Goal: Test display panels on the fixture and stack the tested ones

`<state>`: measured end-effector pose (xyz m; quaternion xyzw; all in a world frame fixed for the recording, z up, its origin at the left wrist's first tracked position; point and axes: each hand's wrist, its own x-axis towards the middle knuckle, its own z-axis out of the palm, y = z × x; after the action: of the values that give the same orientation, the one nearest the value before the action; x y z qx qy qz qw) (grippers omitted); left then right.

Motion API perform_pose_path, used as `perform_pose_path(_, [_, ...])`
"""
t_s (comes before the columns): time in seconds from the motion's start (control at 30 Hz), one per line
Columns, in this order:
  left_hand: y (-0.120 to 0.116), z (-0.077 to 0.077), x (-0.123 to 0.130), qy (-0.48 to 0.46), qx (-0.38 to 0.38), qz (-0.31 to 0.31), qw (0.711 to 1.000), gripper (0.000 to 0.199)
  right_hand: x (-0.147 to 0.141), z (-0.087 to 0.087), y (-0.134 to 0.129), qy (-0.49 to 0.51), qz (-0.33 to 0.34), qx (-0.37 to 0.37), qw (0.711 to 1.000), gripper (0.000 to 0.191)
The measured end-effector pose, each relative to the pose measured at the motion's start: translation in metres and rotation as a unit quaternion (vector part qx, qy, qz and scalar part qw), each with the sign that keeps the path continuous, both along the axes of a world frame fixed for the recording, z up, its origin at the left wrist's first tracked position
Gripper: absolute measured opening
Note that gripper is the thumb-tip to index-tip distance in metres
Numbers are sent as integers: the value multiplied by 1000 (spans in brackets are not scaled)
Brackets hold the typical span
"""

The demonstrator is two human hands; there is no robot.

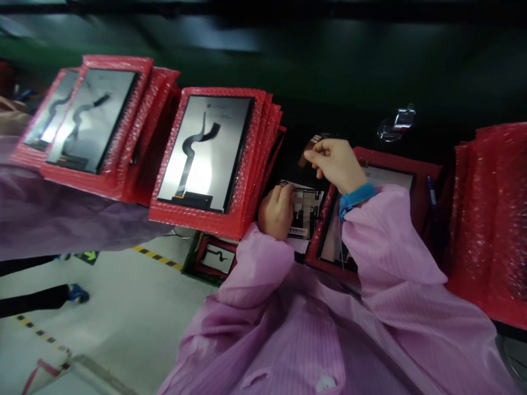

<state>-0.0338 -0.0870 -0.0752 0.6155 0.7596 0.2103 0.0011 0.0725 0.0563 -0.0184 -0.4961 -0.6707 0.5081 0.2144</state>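
My right hand, with a blue band at the wrist, pinches a small brownish flexible strip above the dark bench. Lower and to the left, my left hand has its fingers curled at the left edge of a small device with exposed inner parts. Whether those fingers grip the edge or only rest on it cannot be made out. Partly under my right forearm lies a display panel on red bubble wrap.
Display panels with dark flex cables top red bubble-wrap stacks at the left. More red wrap is piled at the right. Behind are a clear plastic piece and a blue pen. A person's sleeve reaches in from the left.
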Motion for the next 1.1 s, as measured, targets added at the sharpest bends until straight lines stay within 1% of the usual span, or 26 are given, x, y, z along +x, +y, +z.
perform_pose_path(0.07, [-2, -2, -1, -19, 25, 10, 999, 26, -6, 3, 3, 22, -1, 10, 1000, 15])
perform_pose_path(0.1, [-2, -2, -1, -25, 32, 12, 999, 26, -9, 4, 5, 16, 15, 11, 1000, 17])
perform_pose_path(0.17, [-2, -2, -1, -27, 40, 12, 999, 25, -11, 4, 7, -27, 65, 30, 997, 20])
perform_pose_path(0.2, [-1, -2, 0, -25, 40, 12, 999, 25, -10, 4, 7, -61, 84, 56, 993, 19])
perform_pose_path(0.27, [0, -2, 0, -19, 38, 8, 999, 24, -2, 3, 9, -137, 89, 148, 976, 13])
perform_pose_path(0.33, [0, -3, 0, -16, 40, 0, 999, 25, 11, 0, 11, -209, 67, 242, 945, 20])
perform_pose_path(0.37, [0, -3, 0, -16, 42, -5, 999, 26, 18, -2, 13, -240, 60, 272, 930, 23])
perform_pose_path(0.43, [0, -4, -1, -19, 45, -12, 999, 26, 28, -8, 18, -288, 66, 297, 908, 23])
perform_pose_path(0.5, [0, -5, -1, -23, 49, -16, 998, 26, 34, -15, 23, -312, 85, 294, 900, 13])
perform_pose_path(0.53, [0, -6, -1, -25, 55, -18, 998, 25, 35, -17, 25, -313, 96, 291, 899, 7])
perform_pose_path(0.57, [0, -7, -1, -28, 64, -20, 997, 25, 36, -18, 26, -309, 106, 290, 900, 6])
perform_pose_path(0.63, [0, -8, -1, -38, 89, -27, 995, 24, 36, -15, 27, -279, 113, 292, 908, 8])
perform_pose_path(0.73, [0, -6, -1, -85, 113, -32, 989, 23, 35, -1, 23, -171, 88, 270, 944, 2])
perform_pose_path(0.8, [-2, -2, -1, -150, 122, -33, 981, 25, 34, 9, 17, -75, 80, 250, 962, 9])
perform_pose_path(0.83, [-3, 0, -1, -195, 130, -32, 972, 28, 34, 12, 13, -33, 83, 254, 963, 10])
perform_pose_path(0.87, [-4, 3, -2, -254, 143, -27, 956, 32, 33, 14, 9, -1, 89, 273, 958, 11])
perform_pose_path(0.9, [-5, 6, -2, -326, 152, -22, 933, 39, 33, 14, 6, 20, 98, 302, 948, 11])
perform_pose_path(0.93, [-6, 9, -3, -410, 153, -16, 899, 47, 32, 12, 2, 33, 109, 335, 935, 12])
perform_pose_path(0.97, [-6, 12, -4, -496, 140, -15, 857, 55, 32, 10, -1, 41, 123, 366, 922, 13])
perform_pose_path(1.03, [-4, 17, -5, -637, 83, -24, 766, 63, 32, 5, -4, 47, 146, 410, 899, 17])
perform_pose_path(1.07, [-3, 19, -5, -677, 53, -33, 733, 61, 32, 3, -5, 46, 152, 426, 891, 19])
perform_pose_path(1.1, [0, 21, -5, -698, 28, -41, 714, 57, 32, 2, -6, 44, 153, 440, 884, 21])
